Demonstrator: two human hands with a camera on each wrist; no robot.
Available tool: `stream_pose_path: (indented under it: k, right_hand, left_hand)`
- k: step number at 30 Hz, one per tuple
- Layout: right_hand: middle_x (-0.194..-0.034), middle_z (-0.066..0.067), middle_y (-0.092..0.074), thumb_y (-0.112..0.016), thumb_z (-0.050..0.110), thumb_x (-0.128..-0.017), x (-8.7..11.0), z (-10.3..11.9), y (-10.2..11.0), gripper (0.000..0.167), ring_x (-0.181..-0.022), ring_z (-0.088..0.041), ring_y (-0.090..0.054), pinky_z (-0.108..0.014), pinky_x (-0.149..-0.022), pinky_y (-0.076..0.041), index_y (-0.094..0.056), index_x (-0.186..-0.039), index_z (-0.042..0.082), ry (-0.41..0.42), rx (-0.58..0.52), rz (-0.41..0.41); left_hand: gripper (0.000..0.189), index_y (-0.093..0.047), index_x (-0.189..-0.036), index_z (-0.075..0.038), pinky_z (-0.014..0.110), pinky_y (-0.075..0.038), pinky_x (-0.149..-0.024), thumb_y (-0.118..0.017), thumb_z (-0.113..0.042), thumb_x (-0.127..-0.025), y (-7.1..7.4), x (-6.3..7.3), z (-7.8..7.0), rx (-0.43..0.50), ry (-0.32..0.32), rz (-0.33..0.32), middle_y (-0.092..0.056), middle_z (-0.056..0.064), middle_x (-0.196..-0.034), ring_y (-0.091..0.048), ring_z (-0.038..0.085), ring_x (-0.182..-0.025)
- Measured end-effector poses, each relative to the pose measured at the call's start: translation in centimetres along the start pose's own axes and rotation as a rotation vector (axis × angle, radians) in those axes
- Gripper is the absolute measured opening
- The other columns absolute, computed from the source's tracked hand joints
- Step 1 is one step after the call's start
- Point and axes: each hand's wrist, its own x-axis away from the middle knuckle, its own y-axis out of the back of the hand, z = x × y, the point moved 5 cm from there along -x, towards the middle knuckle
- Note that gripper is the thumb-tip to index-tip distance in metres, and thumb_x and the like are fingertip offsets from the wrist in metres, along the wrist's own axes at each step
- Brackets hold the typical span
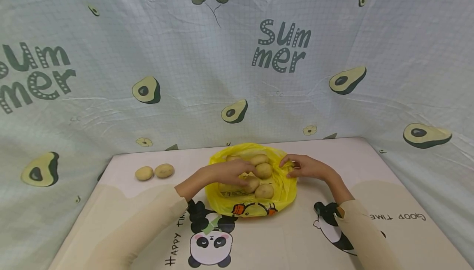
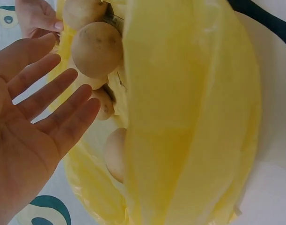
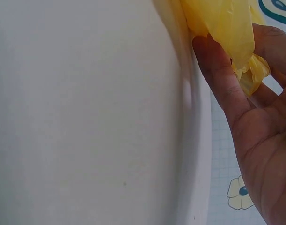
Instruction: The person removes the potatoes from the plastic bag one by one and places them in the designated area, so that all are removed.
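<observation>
Over the potatoes (image 1: 264, 171), the left hand (image 1: 234, 173) reached, fingers spread; the right hand (image 1: 309, 167) pinched the yellow bag (image 1: 286, 198).

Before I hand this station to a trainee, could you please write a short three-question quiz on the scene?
1. How many potatoes lie on the table outside the yellow bag?
2. True or false: the left hand is gripping a potato.
3. What does the right hand hold? A) a potato; B) the yellow bag; C) nothing.

Key:
1. Two.
2. False; its fingers are outstretched and hold nothing.
3. B.
</observation>
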Motion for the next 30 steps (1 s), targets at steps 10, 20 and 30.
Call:
stream_pose_path:
  k: [10,20,30]
  right_hand:
    - [-0.134,-0.009,-0.060,-0.073,0.022,-0.095,-0.1,-0.2,0.1,0.029,-0.113,-0.027,-0.052,-0.046,-0.095,-0.047,-0.065,-0.122,0.018,0.001,0.000,0.006]
    - [-0.133,-0.006,-0.059,-0.073,0.024,-0.094,-0.3,-0.2,-0.1,0.029,-0.113,-0.027,-0.051,-0.047,-0.098,-0.045,-0.065,-0.122,0.021,-0.016,-0.005,0.012]
    - [-0.134,-0.011,-0.059,-0.073,0.020,-0.095,-0.2,-0.1,0.0,0.029,-0.114,-0.028,-0.049,-0.047,-0.095,-0.044,-0.065,-0.122,0.015,-0.002,-0.002,0.013]
  left_hand:
    - [0.036,-0.067,-0.132,-0.012,0.031,-0.044,-0.108,-0.071,-0.017,-0.097,-0.2,-1.9,0.0,-0.047,-0.020,0.099,-0.063,0.000,-0.135,-0.056,0.017,-0.125]
    - [0.036,-0.070,-0.128,-0.012,0.025,-0.044,-0.104,-0.075,-0.012,-0.092,-0.7,-3.1,-0.2,-0.081,-0.044,0.187,-0.062,0.002,-0.133,-0.054,0.013,-0.117]
    - [0.038,-0.072,-0.121,-0.017,0.022,-0.046,-0.098,-0.083,-0.015,-0.086,-1.1,-3.8,0.2,-0.110,0.011,0.173,-0.060,-0.004,-0.123,-0.051,0.010,-0.108]
